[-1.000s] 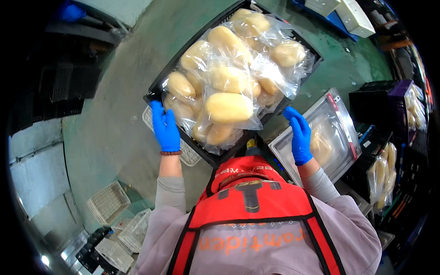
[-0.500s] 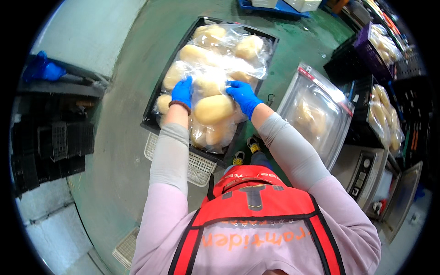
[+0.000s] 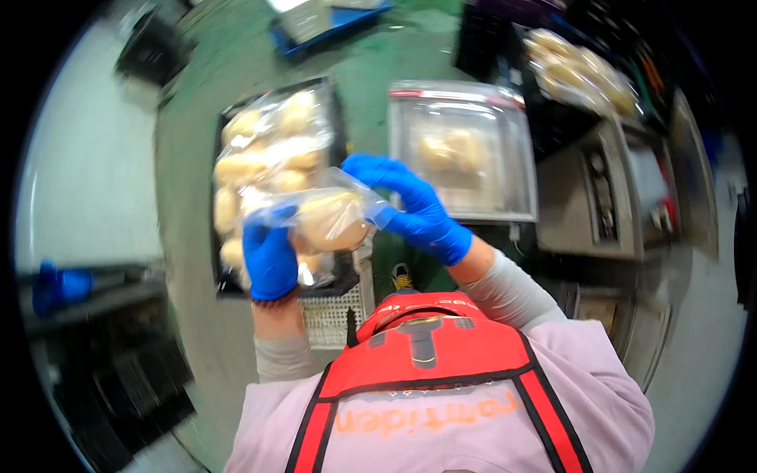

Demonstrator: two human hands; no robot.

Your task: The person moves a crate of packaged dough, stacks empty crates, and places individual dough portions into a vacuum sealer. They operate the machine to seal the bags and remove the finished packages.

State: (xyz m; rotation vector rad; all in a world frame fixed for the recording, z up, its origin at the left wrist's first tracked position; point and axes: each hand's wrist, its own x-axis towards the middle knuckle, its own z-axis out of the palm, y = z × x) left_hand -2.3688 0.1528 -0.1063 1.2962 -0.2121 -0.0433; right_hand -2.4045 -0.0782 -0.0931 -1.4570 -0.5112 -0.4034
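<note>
A clear plastic bag (image 3: 335, 221) with pale yellow, rounded pieces like peeled potatoes is raised above the near right corner of a black crate (image 3: 339, 118). My left hand (image 3: 270, 258), in a blue glove, grips the bag's left end. On its right end my right hand (image 3: 422, 206), also blue-gloved, closes round the loose plastic. More clear bags (image 3: 244, 165) of the same pale pieces fill the crate behind and left of my hands. Motion blurs the scene somewhat.
A metal machine (image 3: 465, 214) with a clear lid stands right of the crate, pale pieces visible beneath it. Further right are another bagged batch (image 3: 579, 75) and an open metal cabinet (image 3: 587, 189). A white perforated crate (image 3: 335, 319) lies below the black one. Far off is a blue platform (image 3: 351, 20).
My hands have lifted a bag off the pile and brought it nearer my body. The view has swung right, so the crate appears further left and the lidded machine more central.
</note>
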